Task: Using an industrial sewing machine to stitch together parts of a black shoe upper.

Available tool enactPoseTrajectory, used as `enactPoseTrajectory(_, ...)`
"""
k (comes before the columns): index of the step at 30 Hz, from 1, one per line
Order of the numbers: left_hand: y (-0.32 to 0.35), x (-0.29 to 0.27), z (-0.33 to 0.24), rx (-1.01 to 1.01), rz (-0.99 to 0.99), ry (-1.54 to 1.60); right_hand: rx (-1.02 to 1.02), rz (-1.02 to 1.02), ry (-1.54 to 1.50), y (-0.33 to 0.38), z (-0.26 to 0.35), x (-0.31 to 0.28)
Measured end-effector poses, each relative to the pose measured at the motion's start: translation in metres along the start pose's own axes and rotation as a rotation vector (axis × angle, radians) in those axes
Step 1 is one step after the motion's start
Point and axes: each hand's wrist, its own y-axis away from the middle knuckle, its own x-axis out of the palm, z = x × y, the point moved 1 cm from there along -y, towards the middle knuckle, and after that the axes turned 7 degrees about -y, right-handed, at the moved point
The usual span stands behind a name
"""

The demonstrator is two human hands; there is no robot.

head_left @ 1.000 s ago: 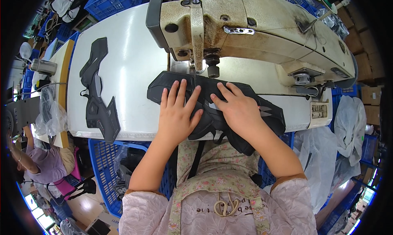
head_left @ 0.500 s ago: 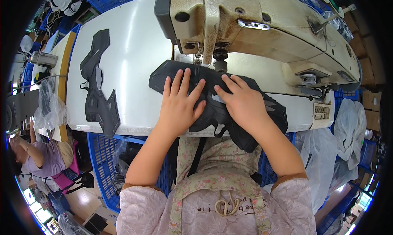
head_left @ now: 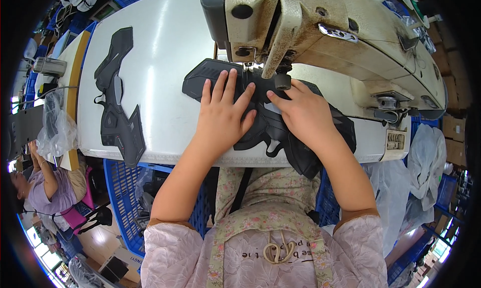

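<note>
A black padded panel with an irregular, angular outline lies on the white sewing table, its far edge at the presser foot of a sewing machine. My left hand rests flat on the panel's left part, fingers stretched and spread. On its right part lies my right hand, also stretched out, with its fingertips partly hidden by the machine's dark knob. Neither hand grips it. A small loop and a pointed lobe of the panel reach over the table's near edge. The needle itself is too small to make out.
A similar black panel lies to the left on the white tabletop. Below the near edge stands a blue plastic crate. Clear plastic bags hang at the right. Another person sits at the far left.
The panel has shifted slightly away from me under the machine, with both hands on it. The view has turned a little, so the machine head appears farther right.
</note>
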Motion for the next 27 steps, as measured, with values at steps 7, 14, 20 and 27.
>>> enactPoseTrajectory(7,0.0004,0.0008,0.0009,0.009,-0.007,0.02,0.009,0.014,-0.014,0.0012,0.002,-0.0021)
enactPoseTrajectory(14,-0.0001,0.001,-0.0003,0.013,-0.004,0.038,0.041,0.039,0.021,0.0028,0.003,0.0006)
enactPoseTrajectory(20,-0.0014,-0.0023,0.0015,0.005,0.007,0.053,0.048,0.041,0.009,0.0006,0.0046,-0.0031)
enactPoseTrajectory(27,-0.0021,0.0,-0.0003,0.025,-0.001,0.048,0.046,0.048,0.007,0.0023,0.0026,-0.0005)
